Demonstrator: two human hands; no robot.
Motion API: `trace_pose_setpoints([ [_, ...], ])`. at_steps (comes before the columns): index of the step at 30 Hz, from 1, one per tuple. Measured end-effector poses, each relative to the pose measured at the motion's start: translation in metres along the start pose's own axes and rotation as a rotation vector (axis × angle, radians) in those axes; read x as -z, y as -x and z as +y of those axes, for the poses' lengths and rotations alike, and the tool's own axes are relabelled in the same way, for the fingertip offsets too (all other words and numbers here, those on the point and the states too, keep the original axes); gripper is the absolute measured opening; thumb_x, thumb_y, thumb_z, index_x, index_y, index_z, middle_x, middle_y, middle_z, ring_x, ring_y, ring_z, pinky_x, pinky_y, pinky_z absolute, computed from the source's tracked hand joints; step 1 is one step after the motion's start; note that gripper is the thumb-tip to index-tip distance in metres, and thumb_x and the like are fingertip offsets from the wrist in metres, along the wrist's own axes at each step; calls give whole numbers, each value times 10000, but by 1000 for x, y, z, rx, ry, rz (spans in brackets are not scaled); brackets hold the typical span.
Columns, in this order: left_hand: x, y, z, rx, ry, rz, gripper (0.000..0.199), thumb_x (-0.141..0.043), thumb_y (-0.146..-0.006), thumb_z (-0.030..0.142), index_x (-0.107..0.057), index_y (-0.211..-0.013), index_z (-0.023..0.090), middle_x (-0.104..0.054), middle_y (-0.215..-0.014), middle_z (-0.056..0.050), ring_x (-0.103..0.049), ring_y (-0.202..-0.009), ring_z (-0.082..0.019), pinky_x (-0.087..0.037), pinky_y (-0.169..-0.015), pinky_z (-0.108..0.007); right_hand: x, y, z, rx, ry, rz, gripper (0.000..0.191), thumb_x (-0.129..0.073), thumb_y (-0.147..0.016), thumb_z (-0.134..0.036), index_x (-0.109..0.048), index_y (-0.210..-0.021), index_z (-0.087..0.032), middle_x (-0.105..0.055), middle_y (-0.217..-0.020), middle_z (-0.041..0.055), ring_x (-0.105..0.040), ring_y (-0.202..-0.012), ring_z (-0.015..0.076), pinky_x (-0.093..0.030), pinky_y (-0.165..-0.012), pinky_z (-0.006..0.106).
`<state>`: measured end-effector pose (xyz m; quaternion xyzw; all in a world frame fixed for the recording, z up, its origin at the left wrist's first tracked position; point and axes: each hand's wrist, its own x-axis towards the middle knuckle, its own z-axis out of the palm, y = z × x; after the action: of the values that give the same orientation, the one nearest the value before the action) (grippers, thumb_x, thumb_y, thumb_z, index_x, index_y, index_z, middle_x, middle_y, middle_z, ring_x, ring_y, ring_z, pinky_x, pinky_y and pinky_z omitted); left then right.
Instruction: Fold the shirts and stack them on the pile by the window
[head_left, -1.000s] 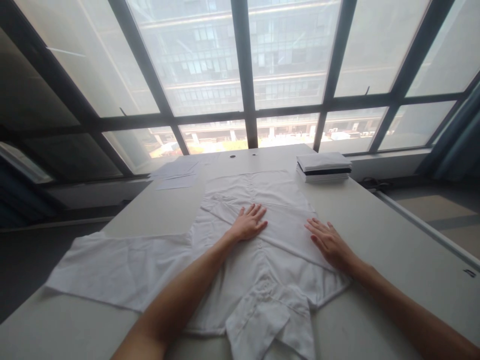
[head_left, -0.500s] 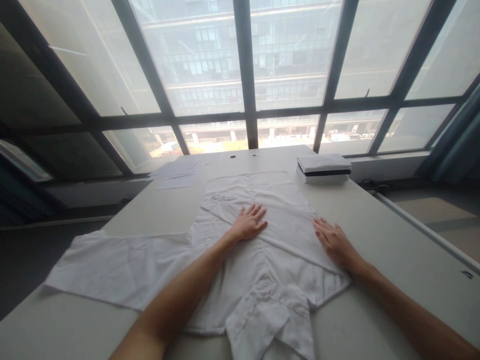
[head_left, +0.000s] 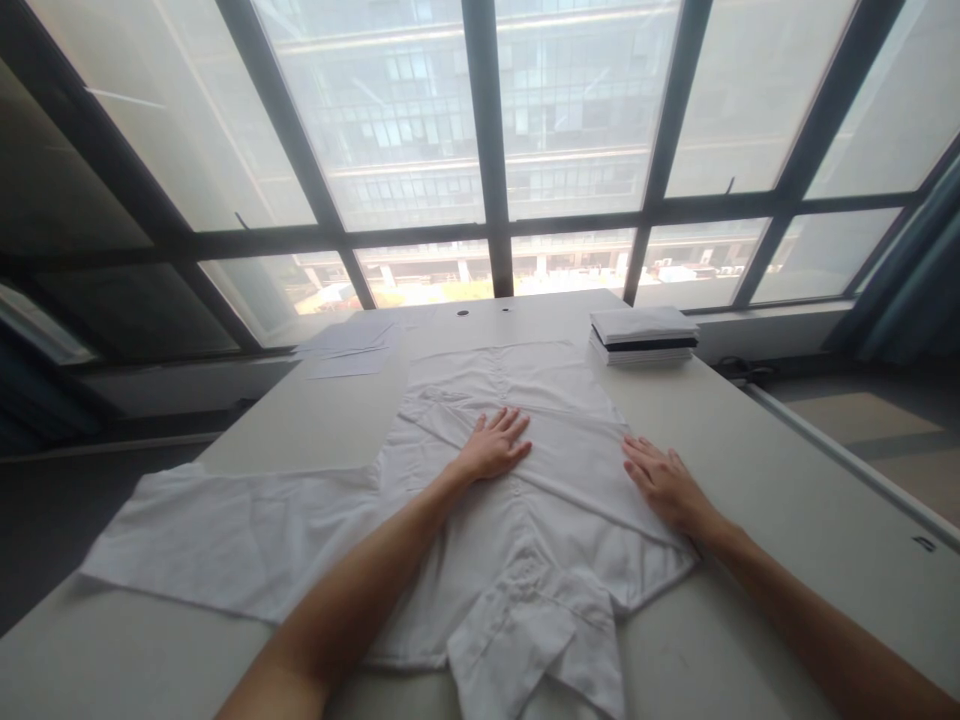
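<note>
A white button-up shirt (head_left: 480, 560) lies front up on the table, its collar toward me and its hem at the far side. One sleeve (head_left: 225, 530) stretches out to the left; the other is folded across the shirt's front. My left hand (head_left: 495, 445) rests flat on the middle of the shirt, fingers spread, over the folded sleeve. At the shirt's right edge lies my right hand (head_left: 667, 485), palm down with fingers stretched out, touching the cloth. Neither hand grips anything.
The white table (head_left: 780, 540) runs toward tall windows (head_left: 570, 120). Several sheets of paper (head_left: 349, 345) lie at the far left. A stack of folded white cloth with a dark layer (head_left: 643, 335) stands at the far right. Curtains (head_left: 900, 270) hang at the side.
The whole view has shifted very slightly. Both hands stay in the same places on the shirt, and the shirt looks the same.
</note>
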<state>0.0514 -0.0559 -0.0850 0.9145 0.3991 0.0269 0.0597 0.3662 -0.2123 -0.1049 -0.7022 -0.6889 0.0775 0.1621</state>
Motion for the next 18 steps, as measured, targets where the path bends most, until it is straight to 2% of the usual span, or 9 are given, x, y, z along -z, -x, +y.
trace_pose_setpoints([
  [18, 0, 1, 0, 8, 2, -6, 669, -265, -1020, 637, -269, -1599, 302, -168, -1685, -42, -106, -1555, -278, -92, -1214, -594, -2, -1, 4, 19, -6, -10, 516, -324, -1025, -412, -503, -1477, -236, -396, -1592, 93, -315, -1494, 298, -206, -1181, 653],
])
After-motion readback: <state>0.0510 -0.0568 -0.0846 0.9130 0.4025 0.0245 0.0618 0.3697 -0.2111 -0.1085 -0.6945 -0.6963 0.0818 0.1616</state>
